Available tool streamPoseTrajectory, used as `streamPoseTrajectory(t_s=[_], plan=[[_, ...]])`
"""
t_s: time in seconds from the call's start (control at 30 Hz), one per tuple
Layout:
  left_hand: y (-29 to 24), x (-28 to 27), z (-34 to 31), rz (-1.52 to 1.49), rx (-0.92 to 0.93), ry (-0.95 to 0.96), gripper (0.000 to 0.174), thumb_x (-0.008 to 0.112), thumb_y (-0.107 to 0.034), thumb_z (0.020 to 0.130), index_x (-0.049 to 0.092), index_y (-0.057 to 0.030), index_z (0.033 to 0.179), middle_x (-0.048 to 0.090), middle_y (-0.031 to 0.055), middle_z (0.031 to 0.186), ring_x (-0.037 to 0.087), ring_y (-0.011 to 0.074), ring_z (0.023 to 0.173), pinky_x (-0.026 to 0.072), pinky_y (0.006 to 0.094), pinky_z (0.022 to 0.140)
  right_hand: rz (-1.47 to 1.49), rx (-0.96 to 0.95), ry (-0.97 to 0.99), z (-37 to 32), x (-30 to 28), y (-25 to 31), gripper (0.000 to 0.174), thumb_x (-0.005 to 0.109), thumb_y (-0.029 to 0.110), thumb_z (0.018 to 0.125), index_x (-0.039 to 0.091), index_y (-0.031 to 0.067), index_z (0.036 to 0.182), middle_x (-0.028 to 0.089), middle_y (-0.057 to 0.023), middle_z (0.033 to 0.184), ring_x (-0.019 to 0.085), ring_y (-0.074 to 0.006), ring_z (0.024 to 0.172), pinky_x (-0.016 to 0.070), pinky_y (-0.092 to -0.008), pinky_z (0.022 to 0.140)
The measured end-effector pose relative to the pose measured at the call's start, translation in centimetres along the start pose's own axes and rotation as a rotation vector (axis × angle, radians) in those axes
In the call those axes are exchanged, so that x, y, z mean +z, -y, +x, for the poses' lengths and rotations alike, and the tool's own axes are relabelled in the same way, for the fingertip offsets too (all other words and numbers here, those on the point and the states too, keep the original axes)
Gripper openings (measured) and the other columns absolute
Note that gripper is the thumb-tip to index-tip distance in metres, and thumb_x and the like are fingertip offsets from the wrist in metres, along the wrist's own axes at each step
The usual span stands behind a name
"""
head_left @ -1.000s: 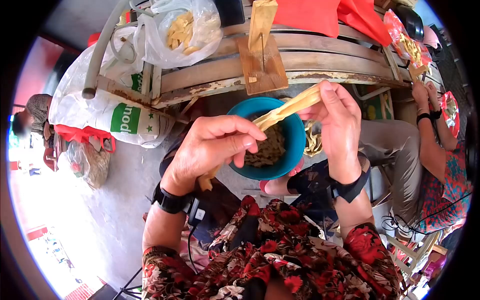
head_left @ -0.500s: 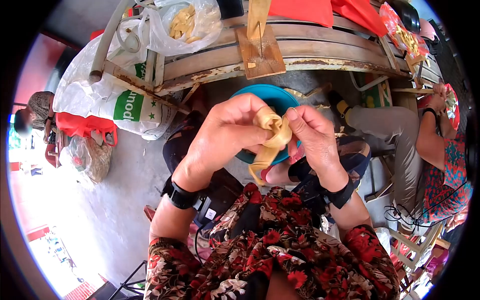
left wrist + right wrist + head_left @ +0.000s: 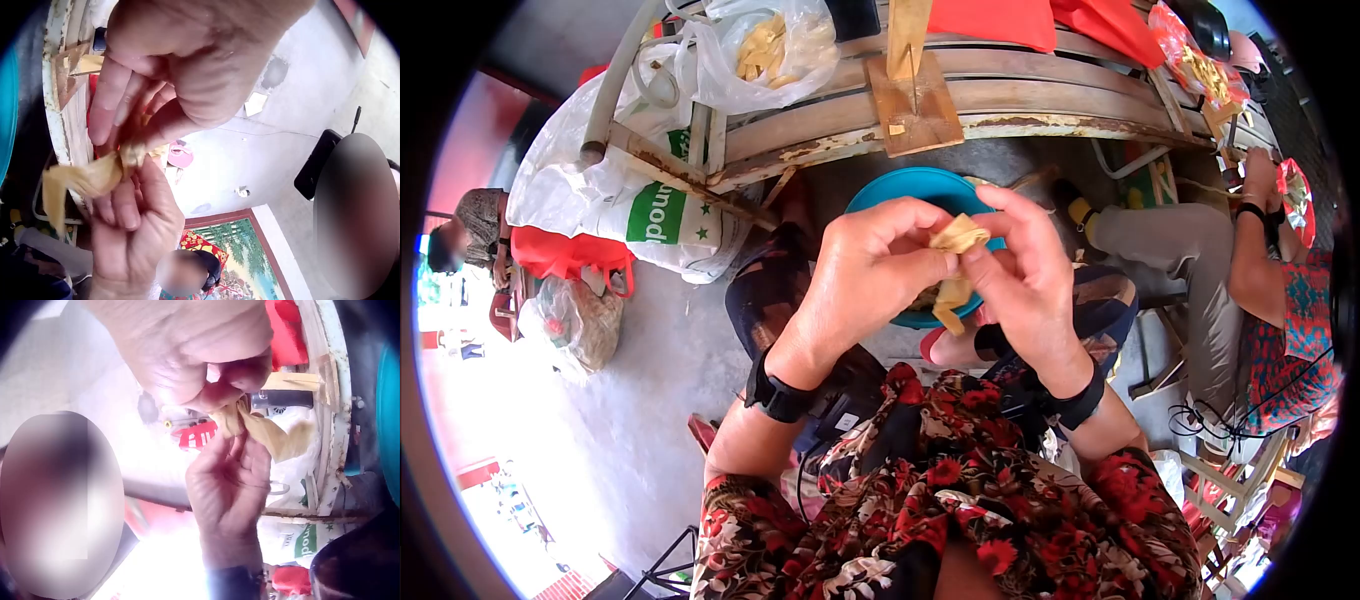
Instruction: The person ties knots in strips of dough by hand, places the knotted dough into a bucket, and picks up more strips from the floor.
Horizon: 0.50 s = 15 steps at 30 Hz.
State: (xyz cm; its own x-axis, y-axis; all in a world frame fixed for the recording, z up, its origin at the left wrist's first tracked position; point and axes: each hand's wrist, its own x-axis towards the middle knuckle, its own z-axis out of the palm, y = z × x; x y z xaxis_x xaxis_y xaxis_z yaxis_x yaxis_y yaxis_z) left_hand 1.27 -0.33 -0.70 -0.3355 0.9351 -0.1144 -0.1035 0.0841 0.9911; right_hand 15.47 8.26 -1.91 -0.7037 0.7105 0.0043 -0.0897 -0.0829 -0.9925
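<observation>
A soft, flat, pale yellow strip (image 3: 960, 236) is bunched into a small knot-like fold between both hands, over a teal basin (image 3: 878, 188). My left hand (image 3: 845, 275) pinches the fold between thumb and fingers. From the other side, my right hand (image 3: 1032, 285) pinches it with thumb and fingertips, another finger raised. One loose end of the strip dangles below the fingers; the left wrist view shows this strip tail (image 3: 84, 178) sticking out past the fingertips. In the right wrist view the twisted strip (image 3: 275, 437) spreads out flat beyond the pinch. Basin contents are mostly hidden behind the hands.
A slatted bench (image 3: 1040, 98) with a rusty edge spans the far side. On it are a wooden base with an upright (image 3: 915, 112) and a plastic bag (image 3: 808, 75) of yellow pieces. A white sack (image 3: 675, 225) stands left. Another person (image 3: 1275, 310) sits at right.
The strip, stretched out between the hands a second ago, became a loop and is now a smaller, tighter fold. Both hands have come together, with the right hand moving left.
</observation>
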Motion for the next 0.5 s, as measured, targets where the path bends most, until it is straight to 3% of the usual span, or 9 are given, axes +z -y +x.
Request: streamPoseTrajectory(t_s=[0.07, 0.17, 0.2, 0.27, 0.3, 0.37, 0.43, 0.47, 0.5], plan=[[-0.4, 0.0, -0.1, -0.183, -0.037, 0.025, 0.024, 0.063, 0.003, 0.078, 0.053, -0.0004, 0.100, 0.063, 0.0064, 0.086, 0.061, 0.0123, 0.076, 0.0516, 0.0250, 0.066, 0.227, 0.225, 0.000, 0.6, -0.9, 0.7, 0.041, 0.058, 0.002, 0.085, 0.044, -0.0002, 0.123, 0.059, -0.0040, 0.083, 0.039, -0.0001, 0.044, 0.0319, -0.0164, 0.040], [0.4, -0.6, 0.0, -0.553, -0.117, -0.067, 0.018, 0.058, 0.002, 0.079, 0.050, -0.0046, 0.093, 0.062, 0.0052, 0.088, 0.062, 0.0161, 0.079, 0.0524, 0.0268, 0.066, 0.831, 0.354, 0.288, 0.6, -1.9, -0.1, 0.041, 0.055, -0.001, 0.084, 0.043, -0.0018, 0.123, 0.061, -0.0068, 0.084, 0.039, -0.0009, 0.042, 0.0286, -0.0176, 0.038], [0.9, -0.5, 0.0, -0.566, -0.131, -0.059, 0.017, 0.056, -0.001, 0.079, 0.051, -0.0050, 0.095, 0.062, 0.0052, 0.090, 0.062, 0.0165, 0.080, 0.0529, 0.0285, 0.065, 0.877, 0.347, 0.346, 0.7, -1.8, -0.2, 0.042, 0.054, -0.002, 0.084, 0.044, 0.0001, 0.124, 0.063, -0.0080, 0.088, 0.039, -0.0008, 0.043, 0.0262, -0.0176, 0.038], [0.8, 0.4, -0.3, -0.558, -0.212, -0.064, 0.018, 0.052, -0.013, 0.083, 0.051, -0.0039, 0.098, 0.062, 0.0084, 0.093, 0.063, 0.0198, 0.077, 0.0536, 0.0332, 0.065, 0.678, 0.293, 0.238, 1.0, -1.6, 0.2, 0.042, 0.054, -0.002, 0.084, 0.044, 0.0014, 0.124, 0.063, -0.0084, 0.090, 0.039, -0.0009, 0.044, 0.0268, -0.0174, 0.038], [0.5, 0.6, -0.5, -0.612, -0.305, 0.039, 0.023, 0.050, -0.020, 0.084, 0.052, -0.0013, 0.098, 0.063, 0.0132, 0.091, 0.063, 0.0233, 0.073, 0.0533, 0.0344, 0.065, 0.579, 0.268, 0.189, 1.1, -1.6, 0.6, 0.042, 0.054, -0.002, 0.084, 0.044, 0.0020, 0.124, 0.063, -0.0085, 0.091, 0.039, -0.0009, 0.045, 0.0271, -0.0174, 0.038], [0.4, 0.5, -1.0, -0.657, -0.461, 0.214, 0.027, 0.050, -0.023, 0.084, 0.053, 0.0010, 0.096, 0.061, 0.0141, 0.078, 0.062, 0.0254, 0.064, 0.0509, 0.0337, 0.059, 0.375, 0.202, 0.186, 1.1, -1.6, 1.3, 0.040, 0.055, 0.000, 0.086, 0.044, 0.0033, 0.123, 0.062, -0.0077, 0.093, 0.042, -0.0001, 0.052, 0.0296, -0.0159, 0.042], [1.0, 0.1, -0.8, -0.603, -0.364, 0.232, 0.026, 0.051, -0.026, 0.086, 0.053, -0.0010, 0.091, 0.058, 0.0090, 0.071, 0.059, 0.0193, 0.058, 0.0478, 0.0285, 0.053, 0.125, 0.121, 0.099, 0.6, -0.7, 1.5, 0.038, 0.056, 0.002, 0.087, 0.044, 0.0033, 0.122, 0.062, -0.0076, 0.095, 0.044, 0.0001, 0.056, 0.0312, -0.0152, 0.044], [1.2, -0.1, -0.7, -0.576, -0.313, 0.244, 0.026, 0.051, -0.028, 0.087, 0.053, -0.0020, 0.089, 0.056, 0.0064, 0.067, 0.058, 0.0162, 0.055, 0.0462, 0.0259, 0.050, 0.138, 0.001, 0.032, 0.6, 0.0, 1.3, 0.035, 0.057, 0.005, 0.088, 0.044, 0.0036, 0.120, 0.061, -0.0049, 0.089, 0.046, 0.0002, 0.061, 0.0330, -0.0150, 0.046], [0.6, 0.0, -0.7, -0.479, -0.347, 0.180, 0.026, 0.052, -0.027, 0.087, 0.054, -0.0013, 0.091, 0.055, 0.0061, 0.065, 0.056, 0.0155, 0.053, 0.0437, 0.0251, 0.049, -0.045, -0.089, -0.026, 0.7, -0.5, 0.6, 0.027, 0.057, 0.014, 0.090, 0.049, 0.0044, 0.114, 0.059, -0.0022, 0.082, 0.045, -0.0007, 0.057, 0.0337, -0.0160, 0.044]])
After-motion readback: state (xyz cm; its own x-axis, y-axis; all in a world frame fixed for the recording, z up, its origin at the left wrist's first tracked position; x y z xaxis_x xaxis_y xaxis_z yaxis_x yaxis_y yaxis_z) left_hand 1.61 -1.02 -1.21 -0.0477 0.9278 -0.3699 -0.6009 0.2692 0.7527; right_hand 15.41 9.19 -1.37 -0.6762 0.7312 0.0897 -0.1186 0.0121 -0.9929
